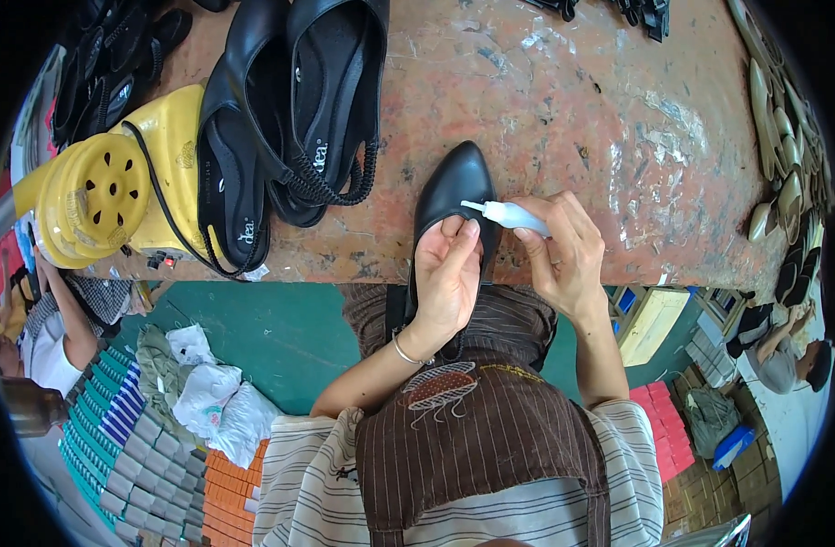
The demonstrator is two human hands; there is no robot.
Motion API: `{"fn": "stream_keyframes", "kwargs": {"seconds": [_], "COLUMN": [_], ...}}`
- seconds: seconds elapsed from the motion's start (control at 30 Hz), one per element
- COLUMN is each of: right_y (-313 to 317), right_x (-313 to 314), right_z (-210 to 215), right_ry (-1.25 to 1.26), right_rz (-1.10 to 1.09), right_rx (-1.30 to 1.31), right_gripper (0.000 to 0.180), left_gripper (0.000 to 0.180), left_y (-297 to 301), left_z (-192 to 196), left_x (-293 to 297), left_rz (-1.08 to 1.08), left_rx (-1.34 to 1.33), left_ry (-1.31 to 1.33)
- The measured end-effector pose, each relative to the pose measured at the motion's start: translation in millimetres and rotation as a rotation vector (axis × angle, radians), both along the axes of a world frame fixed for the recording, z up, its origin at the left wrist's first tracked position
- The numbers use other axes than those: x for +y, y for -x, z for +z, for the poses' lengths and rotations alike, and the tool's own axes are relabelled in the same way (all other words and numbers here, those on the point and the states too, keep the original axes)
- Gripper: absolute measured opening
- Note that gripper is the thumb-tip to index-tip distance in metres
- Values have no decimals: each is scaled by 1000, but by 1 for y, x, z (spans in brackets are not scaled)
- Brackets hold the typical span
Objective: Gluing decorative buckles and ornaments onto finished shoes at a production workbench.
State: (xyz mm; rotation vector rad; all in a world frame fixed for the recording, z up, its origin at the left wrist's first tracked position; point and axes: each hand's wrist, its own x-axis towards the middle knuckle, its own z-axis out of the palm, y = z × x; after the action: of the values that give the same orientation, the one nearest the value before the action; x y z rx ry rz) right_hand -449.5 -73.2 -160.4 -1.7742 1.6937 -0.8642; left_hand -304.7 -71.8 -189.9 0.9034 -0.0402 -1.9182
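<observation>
Gluing at a black pointed shoe on the bench edge

Sitting far left on the worn reddish workbench (563,100) is a yellow round-ended machine (116,191), with black slingback shoes (280,118) piled just beside it. A black pointed leather shoe (454,187) is laid toe-away at the bench's near edge. Its opening is pinched by the left hand (446,278), fingers closed on the shoe. A small white squeeze bottle (508,215) is gripped by the right hand (563,251), nozzle aimed left at the shoe.

Striped cream short-sleeved shirt (312,483); brown pinstriped apron (477,428), embroidered insect motif below left hand's (446,278) fingers; thin silver bangle (404,351) on left wrist.
</observation>
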Motion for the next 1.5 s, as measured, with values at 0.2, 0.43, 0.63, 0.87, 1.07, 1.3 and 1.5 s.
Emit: {"fn": "stream_keyframes", "kwargs": {"seconds": [0.2,0.43,0.63,0.87,1.07,1.3,1.5], "right_y": [0,-1,-4,-5,-3,-8,-4], "right_x": [-3,-5,-7,-10,-10,-12,-6], "right_z": [2,3,5,10,12,14,18], "right_ry": [0,13,-5,-19,-23,-36,-54], "right_rz": [23,56,61,74,70,75,63], "right_rx": [56,108,137,160,177,168,180], "right_gripper": [24,25,26,26,26,24,24], "left_gripper": [6,6,7,9,12,17,17], "left_y": [3,4,4,3,4,3,2], "left_z": [-1,1,3,1,1,3,3], "left_x": [0,0,-2,-1,-3,-3,0], "left_rz": [5,-2,-15,-22,-35,-58,-27], "left_rx": [-67,-96,-103,-101,-118,-138,-132], "left_ry": [7,7,-6,-2,-5,6,5]}}
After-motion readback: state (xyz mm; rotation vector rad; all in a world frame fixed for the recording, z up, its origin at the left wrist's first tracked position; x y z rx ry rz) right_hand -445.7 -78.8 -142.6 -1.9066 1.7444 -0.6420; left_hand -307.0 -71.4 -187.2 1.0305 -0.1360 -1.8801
